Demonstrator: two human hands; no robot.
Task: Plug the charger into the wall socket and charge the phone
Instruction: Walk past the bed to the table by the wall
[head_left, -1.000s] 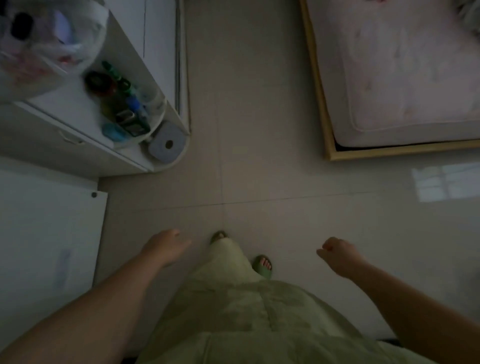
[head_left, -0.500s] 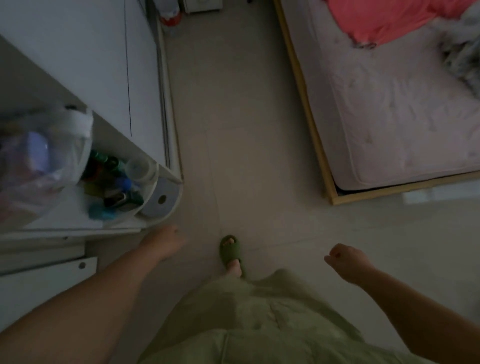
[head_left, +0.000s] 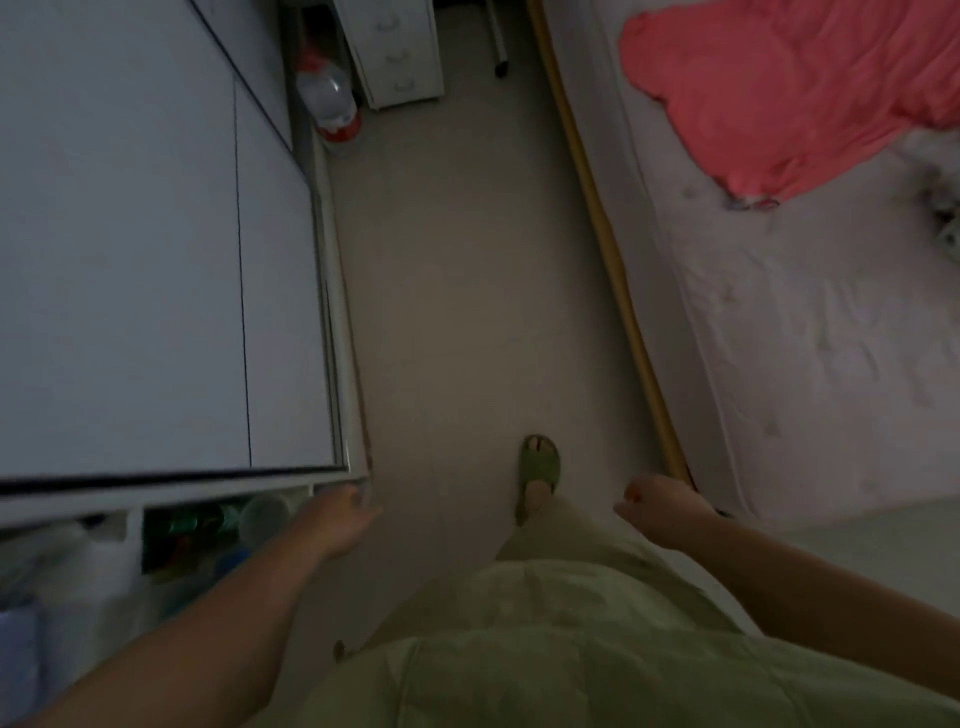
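Observation:
No charger, phone or wall socket shows in the dim head view. My left hand (head_left: 340, 519) hangs loosely at my side near the corner of the white wardrobe (head_left: 156, 260), fingers relaxed and holding nothing. My right hand (head_left: 662, 506) is curled into a loose fist near the foot of the bed frame (head_left: 618, 291), with nothing visible in it. One foot in a green slipper (head_left: 540, 467) is stepped forward on the tiled floor.
A narrow aisle of pale floor (head_left: 467, 260) runs between the wardrobe and the bed's mattress (head_left: 805, 338), which carries a pink cloth (head_left: 779, 93). A large water bottle (head_left: 330, 98) and a small white drawer unit (head_left: 400, 52) stand at the far end. Shelves with bottles (head_left: 208, 530) are at lower left.
The view has swung forward along the aisle; the shelf unit slid down to the lower left, and the bottle, drawers and pink cloth came into sight. Both hands kept their posture.

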